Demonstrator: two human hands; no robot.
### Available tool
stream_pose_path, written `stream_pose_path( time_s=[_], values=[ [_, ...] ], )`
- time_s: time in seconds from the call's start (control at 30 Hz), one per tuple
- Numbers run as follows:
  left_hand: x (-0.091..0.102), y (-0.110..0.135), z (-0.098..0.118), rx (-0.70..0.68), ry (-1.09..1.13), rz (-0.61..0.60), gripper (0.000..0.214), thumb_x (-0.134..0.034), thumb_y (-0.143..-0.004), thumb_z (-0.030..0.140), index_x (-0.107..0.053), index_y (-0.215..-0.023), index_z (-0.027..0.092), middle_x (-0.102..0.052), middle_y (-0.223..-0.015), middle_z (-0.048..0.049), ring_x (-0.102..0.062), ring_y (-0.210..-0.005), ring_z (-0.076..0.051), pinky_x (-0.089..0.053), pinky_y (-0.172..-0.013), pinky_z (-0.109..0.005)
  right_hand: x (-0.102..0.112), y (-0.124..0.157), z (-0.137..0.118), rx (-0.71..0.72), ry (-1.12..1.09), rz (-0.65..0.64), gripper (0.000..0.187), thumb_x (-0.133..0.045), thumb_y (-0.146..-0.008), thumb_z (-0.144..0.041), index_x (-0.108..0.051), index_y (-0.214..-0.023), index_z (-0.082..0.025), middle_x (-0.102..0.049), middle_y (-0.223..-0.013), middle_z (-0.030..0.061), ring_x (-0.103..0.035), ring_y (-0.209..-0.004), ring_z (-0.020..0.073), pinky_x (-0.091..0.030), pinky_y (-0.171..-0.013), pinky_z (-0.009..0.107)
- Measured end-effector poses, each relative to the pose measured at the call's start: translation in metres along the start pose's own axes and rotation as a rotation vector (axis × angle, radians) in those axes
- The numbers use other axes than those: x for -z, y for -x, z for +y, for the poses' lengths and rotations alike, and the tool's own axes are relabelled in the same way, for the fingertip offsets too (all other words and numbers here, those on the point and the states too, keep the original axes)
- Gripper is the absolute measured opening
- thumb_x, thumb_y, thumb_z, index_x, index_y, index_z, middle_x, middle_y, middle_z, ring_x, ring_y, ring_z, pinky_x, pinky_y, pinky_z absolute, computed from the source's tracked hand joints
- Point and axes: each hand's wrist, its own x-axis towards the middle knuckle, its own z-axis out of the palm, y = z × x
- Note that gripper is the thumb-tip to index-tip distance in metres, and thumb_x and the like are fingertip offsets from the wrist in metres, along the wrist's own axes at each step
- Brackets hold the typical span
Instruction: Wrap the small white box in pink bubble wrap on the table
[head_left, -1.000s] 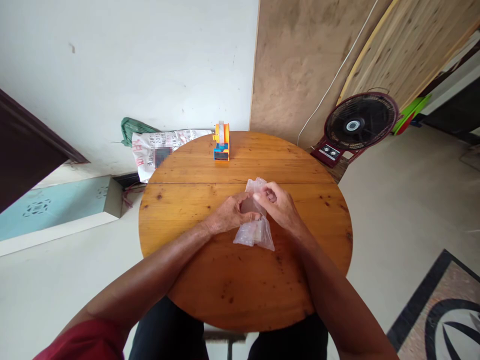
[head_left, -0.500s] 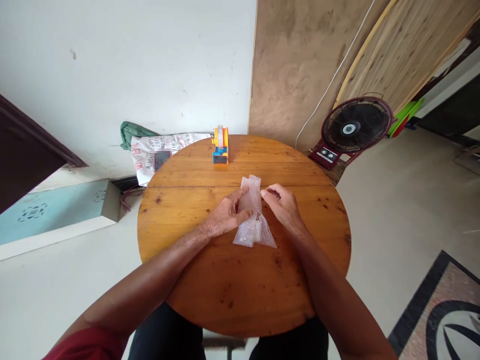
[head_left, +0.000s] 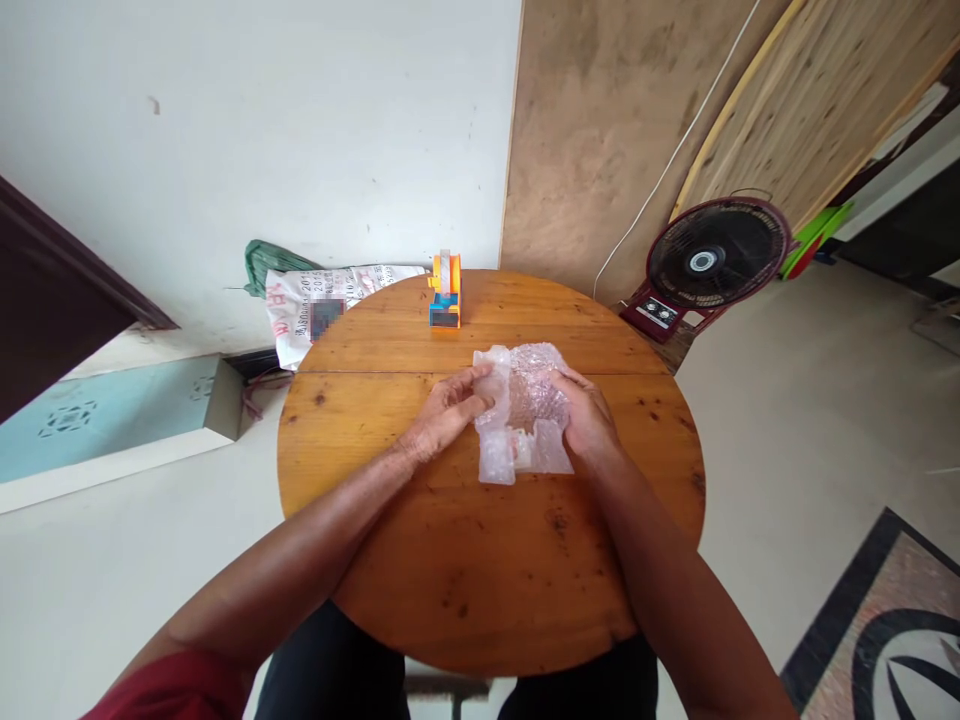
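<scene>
A sheet of clear bubble wrap lies partly spread on the wooden table, its left and lower parts still folded. My left hand grips its left fold between thumb and fingers. On the opposite side, my right hand pinches the right edge, thumb on top. A small whitish object shows at the lower middle of the wrap; its kind is hard to make out.
An orange and blue tape dispenser stands at the table's far edge. A dark red fan is beyond the table on the right. Behind the left edge lies a white printed sack with a green bag.
The bubble wrap has opened out to the right and looks wider. My right hand has moved right with its edge, now pinching it. My left hand stays on the left side.
</scene>
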Motion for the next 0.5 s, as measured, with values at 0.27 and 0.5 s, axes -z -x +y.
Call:
stream_pose_path(
  time_s=[0.27,0.5],
  values=[
    [0.007,-0.002,0.004,-0.195,-0.362,0.266,0.04,-0.075,-0.07,0.05,-0.056,-0.087,0.019,-0.053,-0.072,0.0023,-0.049,-0.065,-0.011,-0.038,-0.06,-0.024,-0.011,0.01,-0.01,-0.216,-0.265,-0.2,0.027,-0.081,-0.065,-0.041,-0.072,-0.079,-0.02,-0.076,-0.078,0.0032,-0.07,-0.071,0.0198,-0.054,-0.075,0.033],
    [0.002,0.002,0.0,-0.109,-0.5,0.13,0.032,-0.077,-0.063,0.038,-0.058,-0.08,0.019,-0.048,-0.059,0.0065,-0.041,-0.054,-0.009,-0.029,-0.052,-0.022,-0.01,0.011,-0.011,-0.196,-0.224,-0.222,0.03,-0.08,-0.067,-0.045,-0.074,-0.083,-0.021,-0.077,-0.083,0.003,-0.071,-0.075,0.0216,-0.056,-0.075,0.035]
  ],
)
